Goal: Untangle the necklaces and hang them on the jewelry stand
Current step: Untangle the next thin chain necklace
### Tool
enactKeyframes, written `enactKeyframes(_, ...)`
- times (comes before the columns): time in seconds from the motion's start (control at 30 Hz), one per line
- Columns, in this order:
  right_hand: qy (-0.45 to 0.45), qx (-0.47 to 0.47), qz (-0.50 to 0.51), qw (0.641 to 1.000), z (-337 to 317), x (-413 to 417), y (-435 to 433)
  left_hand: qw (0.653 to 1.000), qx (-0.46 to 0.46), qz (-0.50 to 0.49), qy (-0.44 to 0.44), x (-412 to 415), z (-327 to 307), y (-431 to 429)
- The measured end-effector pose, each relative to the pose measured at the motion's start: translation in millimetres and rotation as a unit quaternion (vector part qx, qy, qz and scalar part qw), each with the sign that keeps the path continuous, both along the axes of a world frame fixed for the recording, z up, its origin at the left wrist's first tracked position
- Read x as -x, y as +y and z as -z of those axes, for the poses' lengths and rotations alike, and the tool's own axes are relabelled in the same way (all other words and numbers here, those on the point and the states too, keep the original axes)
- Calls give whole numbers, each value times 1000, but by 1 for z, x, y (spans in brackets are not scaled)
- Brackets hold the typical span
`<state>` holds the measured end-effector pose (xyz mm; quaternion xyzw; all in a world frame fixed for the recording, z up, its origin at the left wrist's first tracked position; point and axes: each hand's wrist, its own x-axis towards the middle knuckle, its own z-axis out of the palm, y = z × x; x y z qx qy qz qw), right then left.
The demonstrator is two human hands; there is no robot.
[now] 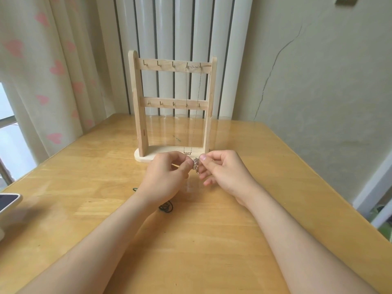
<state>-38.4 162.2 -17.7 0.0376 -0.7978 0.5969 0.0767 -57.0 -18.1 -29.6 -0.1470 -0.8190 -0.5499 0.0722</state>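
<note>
With both hands pinching the bunched silvery chain (195, 165) between them, just at 6 o'clock of the jewelry stand (172, 107), the left hand (169, 172) should anchor while the right hand (220, 169) teases loops apart gently, apparently still knotted.

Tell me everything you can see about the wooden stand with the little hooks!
The jewelry stand is pale wood: two upright posts on a flat oval base, joined by two crossbars, each with five small metal hooks. It stands upright on the table, near the far edge. One thin chain necklace hangs across the top bar's two rightmost hooks, its pendant dangling down by the base. The other hooks look empty.
</note>
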Motion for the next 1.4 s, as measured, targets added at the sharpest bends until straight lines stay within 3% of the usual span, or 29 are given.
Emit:
enactKeyframes(0.3, 2, 4, -10, 1000, 2, -1, 3, 999, 29, 7, 30, -2, 1, 0)
enactKeyframes(0.67, 27, -111, -40, 993, 5, 2, -2, 1000, -15, 15, 19, 4, 5, 2)
enactKeyframes(1.1, 95, -99, 29, 990, 2, 1, 6, 999, -5, 28, 26, -2, -2, 0)
enactKeyframes(1.4, 81, -41, 5, 996, 0, -2, 4, 999, -2, 5, 41, 1, 0, -2)
